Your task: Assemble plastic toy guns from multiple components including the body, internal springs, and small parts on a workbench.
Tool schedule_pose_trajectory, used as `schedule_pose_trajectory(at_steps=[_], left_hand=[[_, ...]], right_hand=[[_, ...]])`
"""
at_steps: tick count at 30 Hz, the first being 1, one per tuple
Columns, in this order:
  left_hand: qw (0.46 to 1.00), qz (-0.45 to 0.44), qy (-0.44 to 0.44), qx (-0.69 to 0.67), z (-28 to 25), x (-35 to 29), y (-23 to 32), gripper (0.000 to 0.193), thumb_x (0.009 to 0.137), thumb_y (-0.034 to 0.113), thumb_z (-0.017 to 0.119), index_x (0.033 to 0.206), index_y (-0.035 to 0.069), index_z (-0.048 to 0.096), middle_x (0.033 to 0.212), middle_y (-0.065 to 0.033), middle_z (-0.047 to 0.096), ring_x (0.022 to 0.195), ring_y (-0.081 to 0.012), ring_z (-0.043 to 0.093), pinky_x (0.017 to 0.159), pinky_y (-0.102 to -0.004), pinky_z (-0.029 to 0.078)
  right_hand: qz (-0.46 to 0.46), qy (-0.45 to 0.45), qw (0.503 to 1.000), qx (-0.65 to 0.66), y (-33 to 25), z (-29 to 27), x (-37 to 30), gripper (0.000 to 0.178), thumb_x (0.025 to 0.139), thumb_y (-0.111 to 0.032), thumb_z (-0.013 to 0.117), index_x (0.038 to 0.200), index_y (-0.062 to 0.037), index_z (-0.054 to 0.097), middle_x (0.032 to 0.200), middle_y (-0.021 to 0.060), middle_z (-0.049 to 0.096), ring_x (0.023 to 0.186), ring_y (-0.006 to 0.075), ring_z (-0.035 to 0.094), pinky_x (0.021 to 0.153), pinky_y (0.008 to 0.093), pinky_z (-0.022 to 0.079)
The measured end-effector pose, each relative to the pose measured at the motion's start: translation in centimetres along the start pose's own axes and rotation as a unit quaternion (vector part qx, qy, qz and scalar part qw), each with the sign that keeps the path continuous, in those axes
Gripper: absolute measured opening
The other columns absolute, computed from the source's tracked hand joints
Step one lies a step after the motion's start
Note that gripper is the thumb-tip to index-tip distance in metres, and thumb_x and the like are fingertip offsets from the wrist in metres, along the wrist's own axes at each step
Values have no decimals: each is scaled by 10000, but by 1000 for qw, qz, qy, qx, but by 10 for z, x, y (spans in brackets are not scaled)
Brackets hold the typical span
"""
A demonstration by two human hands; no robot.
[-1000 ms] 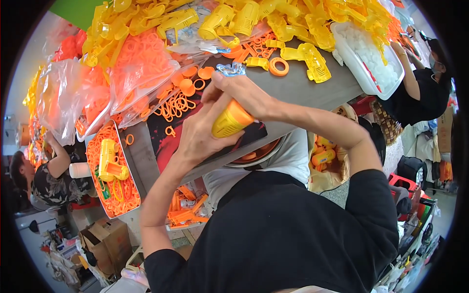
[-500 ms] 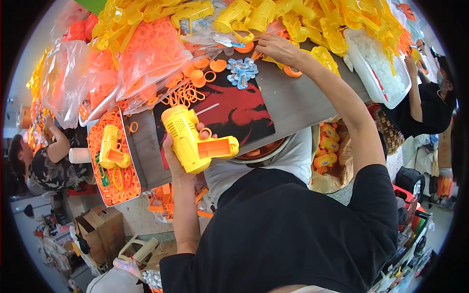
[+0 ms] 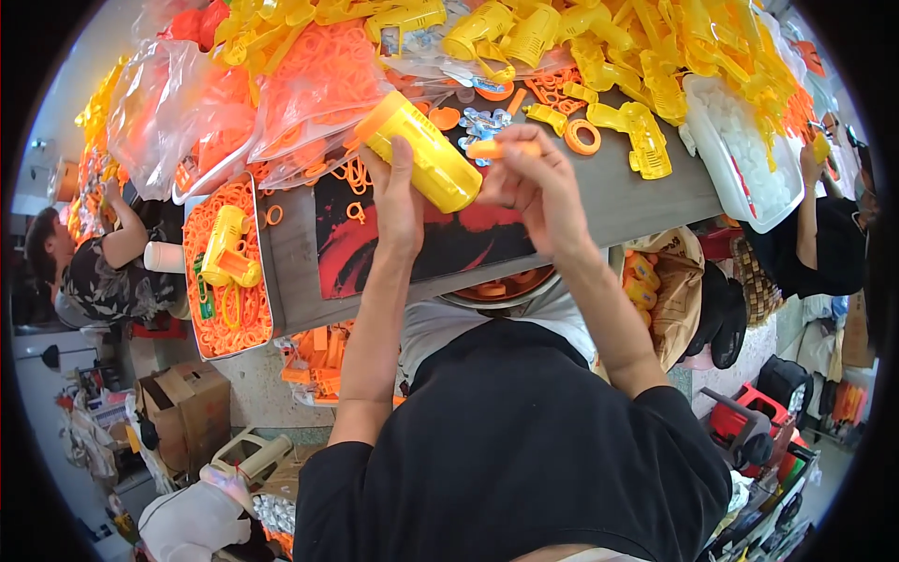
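Observation:
My left hand (image 3: 397,201) is wrapped round a yellow plastic toy casing (image 3: 429,155), a tilted cylinder with an orange collar at its upper left end. Its handle side is hidden from view. Just right of the casing, my right hand (image 3: 550,192) pinches a small elongated orange plastic piece (image 3: 504,149). The piece is held apart from the casing's yellow body. Beneath both hands lies a black and red mat (image 3: 375,258) on the grey table (image 3: 290,244). Blue-and-white stickers (image 3: 485,125) rest behind the right fingers.
Yellow casing halves (image 3: 646,140) and an orange ring (image 3: 582,137) lie to the right, before a heap of yellow parts (image 3: 693,47). A white tub (image 3: 749,183) holds translucent pieces. At left, a tray of orange rings (image 3: 229,328) carries another toy (image 3: 228,245). Co-workers sit at both sides.
My left hand has raised the casing away from me and turned it, so its orange handle no longer shows. My right hand has come back from the far parts, now holding the orange piece.

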State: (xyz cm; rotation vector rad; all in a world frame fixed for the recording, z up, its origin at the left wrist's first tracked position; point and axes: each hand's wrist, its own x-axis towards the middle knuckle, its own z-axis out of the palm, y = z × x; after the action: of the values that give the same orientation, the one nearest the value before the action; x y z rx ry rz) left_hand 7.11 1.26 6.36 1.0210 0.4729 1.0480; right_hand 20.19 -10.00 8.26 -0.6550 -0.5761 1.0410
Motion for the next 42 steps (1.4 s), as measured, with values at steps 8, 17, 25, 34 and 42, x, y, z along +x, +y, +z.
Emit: schedule_pose_trajectory(at_steps=[8, 17, 25, 34, 42], left_hand=[[996, 84, 21, 35, -8, -9, -10, 530, 1027, 289, 557, 1404, 81, 248, 1263, -96, 461, 1136, -165, 487, 990, -331, 406], [996, 72, 12, 52, -11, -23, 14, 762, 822, -19, 730, 1416, 91, 265, 1224, -95, 515, 1081, -184, 578, 898, -338, 523], [996, 52, 57, -42, -20, -27, 16, 589, 921, 45, 636, 1430, 85, 343, 1244, -83, 547, 1117, -196, 585, 955, -359, 506], [558, 311, -159, 753, -31, -39, 52, 1003, 654, 266, 863, 1500, 85, 356, 1415, -229, 425, 1274, -377, 469, 1162, -567, 194], [908, 74, -163, 379, -48, -39, 23, 680, 736, 57, 840, 1319, 18, 493, 1126, -106, 649, 1045, -191, 640, 937, -321, 502]], right_hand=[[30, 67, 994, -82, 41, 41, -14, 215, 977, -153, 628, 1145, -67, 526, 977, 127, 705, 608, 143, 670, 572, 244, 555], [-224, 56, 760, -607, 37, 37, -17, 370, 956, -131, 644, 1303, -43, 551, 1110, 134, 639, 1043, 186, 624, 861, 266, 496], [-214, -66, 808, -545, 61, 41, -1, 621, 873, -169, 727, 1425, -22, 483, 1308, 163, 587, 1217, 286, 550, 1058, 400, 413], [-68, -95, 847, -518, 18, 25, -11, 617, 799, -212, 800, 1316, -9, 531, 1267, 190, 593, 1183, 292, 590, 1015, 376, 460], [-262, 37, 632, -729, 3, -103, 99, 217, 820, -110, 709, 1034, -87, 683, 980, 83, 646, 982, 284, 599, 844, 396, 460]])
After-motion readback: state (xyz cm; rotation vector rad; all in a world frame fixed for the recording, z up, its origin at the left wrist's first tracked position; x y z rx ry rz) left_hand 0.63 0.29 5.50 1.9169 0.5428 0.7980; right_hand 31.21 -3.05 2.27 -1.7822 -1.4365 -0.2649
